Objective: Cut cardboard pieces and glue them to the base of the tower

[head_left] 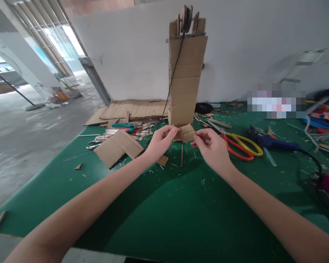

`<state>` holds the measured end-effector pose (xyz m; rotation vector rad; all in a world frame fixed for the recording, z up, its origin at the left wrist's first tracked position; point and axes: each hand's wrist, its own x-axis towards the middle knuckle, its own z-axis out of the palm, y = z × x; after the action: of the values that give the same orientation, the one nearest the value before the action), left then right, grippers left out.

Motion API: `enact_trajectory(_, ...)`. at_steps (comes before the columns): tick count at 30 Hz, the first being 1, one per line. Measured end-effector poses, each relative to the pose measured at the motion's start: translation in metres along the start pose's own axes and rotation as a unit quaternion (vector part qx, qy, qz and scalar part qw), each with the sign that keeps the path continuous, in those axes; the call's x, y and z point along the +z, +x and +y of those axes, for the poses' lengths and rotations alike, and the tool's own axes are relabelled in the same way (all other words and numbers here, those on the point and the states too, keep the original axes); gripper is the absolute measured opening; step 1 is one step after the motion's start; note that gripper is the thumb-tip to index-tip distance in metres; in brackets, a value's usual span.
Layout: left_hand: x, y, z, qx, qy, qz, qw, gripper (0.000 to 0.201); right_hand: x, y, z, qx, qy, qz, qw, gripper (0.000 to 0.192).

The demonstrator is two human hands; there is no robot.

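Observation:
A small piece of cardboard (187, 133) is held up between my two hands, in front of the base of a tall cardboard tower (186, 80). My left hand (161, 140) pinches its left side between thumb and fingers. At its right edge, my right hand (212, 148) grips it with thumb and fingertips. On top of the tower sits a cardboard pulley wheel (185, 20), and a black cord (175, 67) runs from it down the tower's left side.
Red-and-yellow-handled scissors (242, 146) and a blue glue gun (276, 143) lie to the right on the green table (164, 215). A bent cardboard piece (117, 146), teal-handled pliers (123, 125) and scraps lie left. Behind stands a white wall (131, 54).

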<state>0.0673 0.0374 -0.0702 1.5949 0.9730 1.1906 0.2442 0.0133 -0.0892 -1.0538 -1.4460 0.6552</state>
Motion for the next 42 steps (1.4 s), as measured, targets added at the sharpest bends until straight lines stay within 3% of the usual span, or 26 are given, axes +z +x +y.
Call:
enact_trajectory(4, 0.000, -0.003, 0.002, 0.052, 0.059, 0.058, 0.995, 0.036, 0.001, -0.001, -0.001, 0.008, 0.008, -0.023, 1.000, 0.016)
enact_trajectory(7, 0.000, -0.004, 0.001, 0.068, 0.103, -0.003, 0.992, 0.047, 0.003, -0.003, -0.002, 0.009, 0.017, -0.060, 0.998, 0.016)
enact_trajectory(10, 0.002, -0.004, -0.001, 0.080, 0.115, -0.049, 0.989, 0.025, 0.003, -0.005, -0.003, 0.000, 0.017, -0.088, 0.996, 0.013)
enact_trajectory(21, 0.005, -0.003, 0.002, -0.016, -0.013, -0.096, 0.995, 0.015, 0.003, -0.006, -0.001, -0.007, -0.016, -0.087, 0.996, 0.011)
enact_trajectory(29, 0.002, 0.000, -0.003, 0.058, 0.119, -0.060, 0.989, 0.023, 0.003, -0.006, -0.005, 0.002, -0.021, -0.101, 0.995, 0.010)
enact_trajectory(36, -0.001, 0.005, -0.009, -0.021, 0.012, 0.069, 0.997, 0.023, 0.003, -0.007, -0.006, 0.014, -0.017, -0.098, 0.995, 0.011)
enact_trajectory(42, -0.003, 0.002, -0.003, 0.075, 0.118, -0.032, 0.990, 0.016, 0.003, -0.007, -0.009, 0.028, -0.025, -0.100, 0.994, 0.010)
